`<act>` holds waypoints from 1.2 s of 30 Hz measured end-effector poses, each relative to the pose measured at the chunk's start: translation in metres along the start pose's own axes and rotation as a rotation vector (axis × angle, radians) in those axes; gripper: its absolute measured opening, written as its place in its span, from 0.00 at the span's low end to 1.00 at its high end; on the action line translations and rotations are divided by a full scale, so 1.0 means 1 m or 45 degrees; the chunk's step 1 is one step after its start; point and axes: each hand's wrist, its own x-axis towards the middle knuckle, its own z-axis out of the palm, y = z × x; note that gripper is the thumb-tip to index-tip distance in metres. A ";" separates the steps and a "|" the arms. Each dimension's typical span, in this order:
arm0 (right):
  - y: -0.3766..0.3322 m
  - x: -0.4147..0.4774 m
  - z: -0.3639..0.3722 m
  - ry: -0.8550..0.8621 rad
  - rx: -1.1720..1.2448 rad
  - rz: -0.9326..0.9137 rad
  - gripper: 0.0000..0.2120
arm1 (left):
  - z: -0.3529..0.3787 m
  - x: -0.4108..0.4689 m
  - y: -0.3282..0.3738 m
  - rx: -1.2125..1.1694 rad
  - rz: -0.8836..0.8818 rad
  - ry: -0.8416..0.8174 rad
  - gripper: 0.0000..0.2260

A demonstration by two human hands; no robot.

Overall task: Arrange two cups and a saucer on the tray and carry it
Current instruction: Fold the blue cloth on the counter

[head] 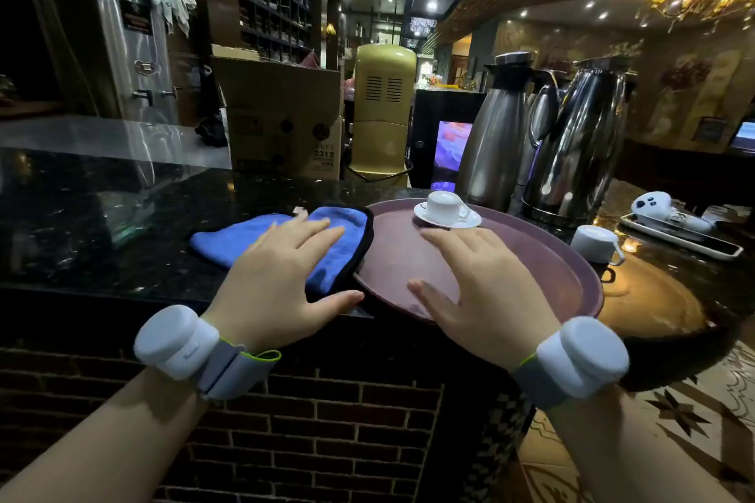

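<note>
A round maroon tray [547, 257] lies on the black counter, its near edge overhanging the counter. At the tray's far side a white cup [446, 207] stands upright on a white saucer [470, 221]. A second white cup [595, 244] sits upside down on the counter, just right of the tray. My right hand [482, 290] hovers flat over the tray's near half, fingers spread, holding nothing. My left hand [282, 278] is spread open over a blue cloth [228, 241] left of the tray, thumb near the tray rim.
Steel thermos jugs [494, 135] and a kettle [580, 151] stand behind the tray. A white tray with a white object [670, 216] lies at far right. A gold appliance [382, 110] and a cardboard box [286, 114] stand beyond the counter. Brick front below.
</note>
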 end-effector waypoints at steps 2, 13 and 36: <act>0.000 0.011 0.002 0.025 0.019 -0.030 0.19 | 0.000 0.000 -0.007 0.041 -0.002 0.029 0.33; -0.020 0.105 0.048 -0.472 -0.157 -0.237 0.26 | 0.012 0.007 -0.028 -0.184 0.157 0.082 0.17; -0.097 0.234 0.110 -0.505 0.054 -0.266 0.16 | 0.006 0.042 -0.138 -0.088 -0.760 0.191 0.10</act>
